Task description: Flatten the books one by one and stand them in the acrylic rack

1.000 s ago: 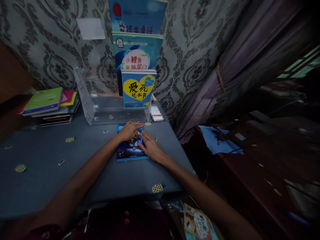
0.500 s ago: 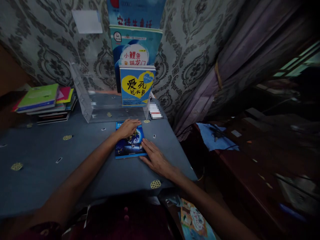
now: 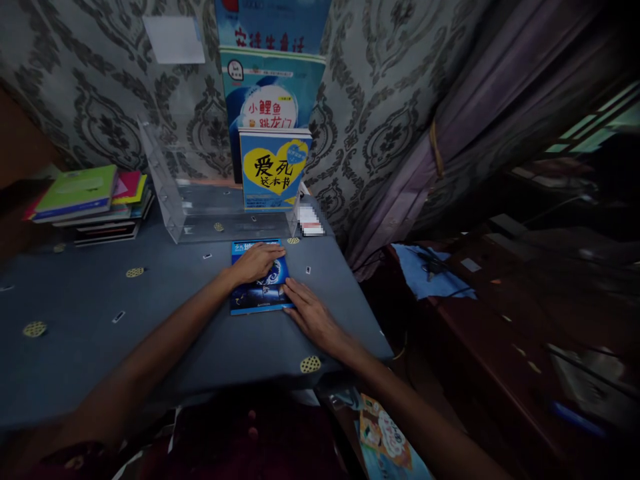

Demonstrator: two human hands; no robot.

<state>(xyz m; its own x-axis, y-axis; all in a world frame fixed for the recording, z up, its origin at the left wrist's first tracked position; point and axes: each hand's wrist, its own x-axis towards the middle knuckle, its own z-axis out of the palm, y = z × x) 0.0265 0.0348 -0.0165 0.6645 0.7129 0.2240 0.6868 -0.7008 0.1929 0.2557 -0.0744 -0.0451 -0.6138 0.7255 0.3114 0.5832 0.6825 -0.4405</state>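
Note:
A blue book [image 3: 263, 306] with a globe picture on its cover lies flat on the cloth-covered table, closed. My left hand [image 3: 257, 261] rests across the upper part of its cover, fingers stretched toward the right edge, hiding part of the title. Along the book's right edge lies my right hand [image 3: 313, 312], its fingers extended and the tips touching the cover's side. Just behind the book stands a clear acrylic rack [image 3: 200, 227]. On the rack's right side, a blue book with a yellow heart [image 3: 275, 170] stands upright before a teal book [image 3: 273, 73].
A stack of books [image 3: 85, 200] sits at the table's left back. Behind the table hangs patterned cloth with a white paper [image 3: 175, 40]. Purple curtain [image 3: 400, 207] hangs to the right. A dark red surface [image 3: 480, 360] bears a blue cloth [image 3: 430, 273] and cables.
My left hand has slid slightly down and right over the cover, uncovering more of the title at the top. My right hand remains at the book's right edge.

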